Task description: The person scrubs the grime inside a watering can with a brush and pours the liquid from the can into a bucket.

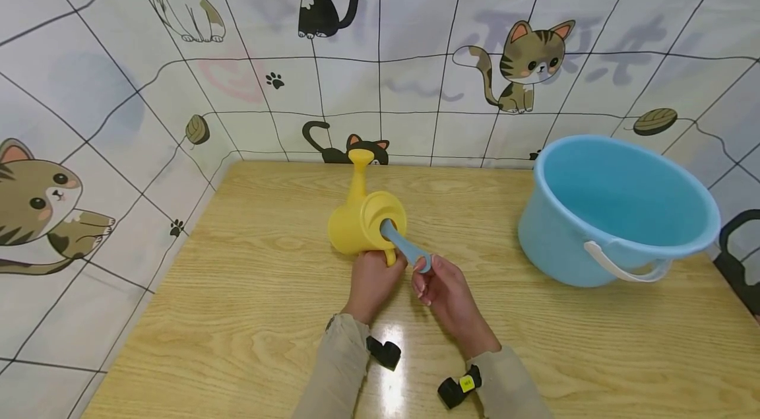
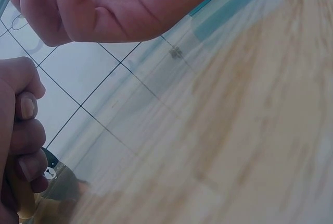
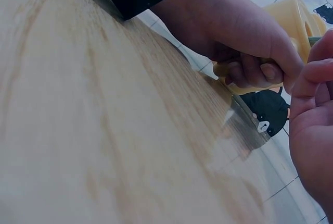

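A yellow toy watering can (image 1: 350,227) is tilted toward me over the table, its spout pointing to the back wall. My left hand (image 1: 373,282) grips the can's handle, fingers curled round it, as the right wrist view also shows. With thumb and fingers, my right hand (image 1: 448,297) pinches the ringed end of a slim blue plastic handle (image 1: 405,246). This handle slants into the can's round top opening; its other end is hidden inside. In the left wrist view the right hand (image 2: 119,10) hangs above the tabletop, beside the left fist (image 2: 23,130).
A large light blue bucket (image 1: 555,234) with a white carrying handle (image 1: 623,268) stands at the right of the wooden table (image 1: 249,313). Behind and at the left hangs a white grid cloth with printed cats (image 1: 427,89). A black object (image 1: 736,274) shows at the right edge.
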`<state>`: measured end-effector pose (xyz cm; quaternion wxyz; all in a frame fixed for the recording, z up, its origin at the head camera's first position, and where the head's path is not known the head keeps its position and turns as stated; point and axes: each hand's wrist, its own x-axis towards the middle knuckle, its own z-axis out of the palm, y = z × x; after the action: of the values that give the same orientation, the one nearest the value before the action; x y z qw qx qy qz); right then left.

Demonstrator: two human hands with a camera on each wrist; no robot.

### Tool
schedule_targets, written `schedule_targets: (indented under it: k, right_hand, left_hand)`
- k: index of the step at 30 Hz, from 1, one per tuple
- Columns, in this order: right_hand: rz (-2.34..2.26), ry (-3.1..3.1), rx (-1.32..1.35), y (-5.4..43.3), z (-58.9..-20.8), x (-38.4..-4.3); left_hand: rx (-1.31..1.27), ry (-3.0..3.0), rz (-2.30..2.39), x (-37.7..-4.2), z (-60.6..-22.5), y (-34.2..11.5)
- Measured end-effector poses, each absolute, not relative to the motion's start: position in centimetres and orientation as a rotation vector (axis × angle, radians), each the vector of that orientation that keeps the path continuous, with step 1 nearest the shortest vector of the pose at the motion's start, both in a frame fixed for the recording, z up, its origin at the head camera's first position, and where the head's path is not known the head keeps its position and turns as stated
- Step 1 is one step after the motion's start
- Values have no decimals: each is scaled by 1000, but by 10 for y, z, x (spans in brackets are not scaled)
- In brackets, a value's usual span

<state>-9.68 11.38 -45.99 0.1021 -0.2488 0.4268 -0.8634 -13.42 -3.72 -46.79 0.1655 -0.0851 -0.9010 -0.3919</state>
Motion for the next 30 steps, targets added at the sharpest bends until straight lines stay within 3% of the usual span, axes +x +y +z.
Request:
schedule_targets:
  k: [30]
  right_hand:
    - [-2546,1271,-727,116,-459,-96]
  left_hand:
    - [-246,-2547,-1086,-136,-470,-35]
